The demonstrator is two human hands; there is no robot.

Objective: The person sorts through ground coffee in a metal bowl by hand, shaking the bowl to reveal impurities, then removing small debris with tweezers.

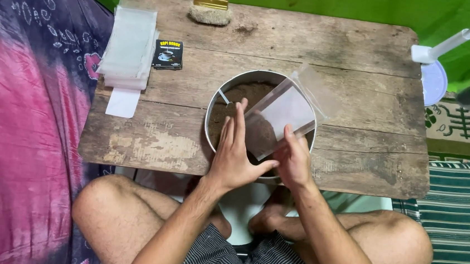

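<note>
- Clear plastic pouch (281, 116) sat tilted over the round metal bowl (213, 105), its lower end partly filled with brown powder, and both hands were on it.
- Green wall (334, 3) ran along the back of the room, bright and plain behind the table.
- Pink and purple patterned cloth (18, 115) filled the whole left side, and a green striped mat (460, 211) lay on the right.
- Rough wooden table (361, 91) was low, worn and stained, its planks cracked, with the person's bare knees drawn up at its near edge.
- That metal bowl stood near the table's front edge, dark brown powder (252, 91) inside and a spoon handle poking out of it.
- Stack of empty clear bags (128, 48) lay at the far left, a small black packet (168, 53) just beside it.
- Brush (211, 4) rested at the back edge.
- Left hand (236, 154) was flat against the pouch's side, fingers straight and together.
- Right hand (293, 162) pinched the pouch's lower edge, fingers closed on it.
</note>
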